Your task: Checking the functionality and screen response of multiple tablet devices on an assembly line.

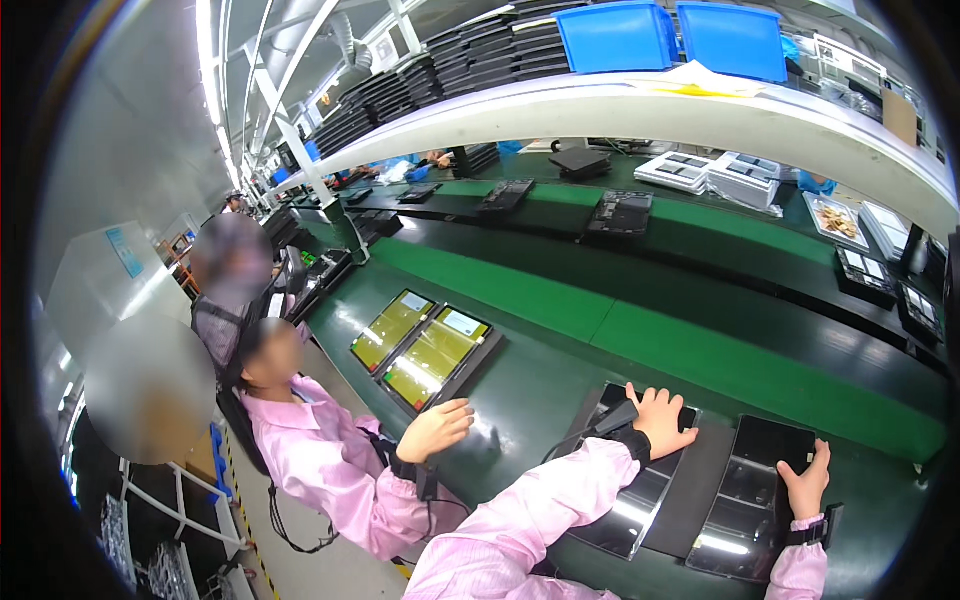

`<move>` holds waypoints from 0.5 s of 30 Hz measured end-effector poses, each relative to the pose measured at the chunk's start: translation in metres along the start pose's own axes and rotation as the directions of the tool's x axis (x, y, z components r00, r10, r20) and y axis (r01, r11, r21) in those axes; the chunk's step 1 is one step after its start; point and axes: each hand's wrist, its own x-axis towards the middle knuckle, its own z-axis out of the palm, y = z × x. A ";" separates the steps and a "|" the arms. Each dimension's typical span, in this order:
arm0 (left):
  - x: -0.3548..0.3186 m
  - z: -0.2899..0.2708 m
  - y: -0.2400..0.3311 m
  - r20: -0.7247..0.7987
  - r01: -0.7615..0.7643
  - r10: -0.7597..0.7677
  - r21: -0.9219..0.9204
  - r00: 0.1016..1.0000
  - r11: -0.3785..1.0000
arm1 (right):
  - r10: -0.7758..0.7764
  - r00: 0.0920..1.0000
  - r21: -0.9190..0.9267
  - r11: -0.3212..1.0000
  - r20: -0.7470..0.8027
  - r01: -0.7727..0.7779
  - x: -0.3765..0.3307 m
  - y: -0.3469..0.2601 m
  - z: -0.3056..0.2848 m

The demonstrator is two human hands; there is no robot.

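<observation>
My left hand (660,424) lies with spread fingers over the upper part of a glossy black screen panel (625,520). Its fingertips rest at the panel's top and right side; whether they press on it I cannot tell. At the right, my right hand (806,482) is at the upper right edge of a second glossy black panel (740,510). The thumb reaches over that panel's surface, while the other fingers stretch along its outer edge. Both panels lie side by side on a dark grey tray (703,470). Black bands with small devices circle both wrists.
To the left, a co-worker's hand (437,430) hovers near a tray with two yellow-green panels (432,357). Beyond the bench runs a green strip (620,310), then a dark conveyor carrying black trays (618,213). Overhead, a white shelf (600,92) holds blue bins (615,38).
</observation>
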 end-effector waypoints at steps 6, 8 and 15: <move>0.000 0.008 -0.010 0.014 0.070 -0.070 0.007 0.997 0.998 | -0.035 0.999 -0.040 0.999 0.042 0.037 -0.001 -0.008 0.005; 0.008 0.007 -0.017 0.021 0.053 -0.052 -0.021 0.998 0.998 | -0.041 0.998 -0.054 0.998 0.049 0.044 -0.001 -0.008 0.003; 0.015 -0.083 -0.067 0.099 0.051 -0.043 -0.073 0.994 0.996 | -0.068 0.996 -0.020 0.997 0.059 0.070 0.000 -0.007 0.004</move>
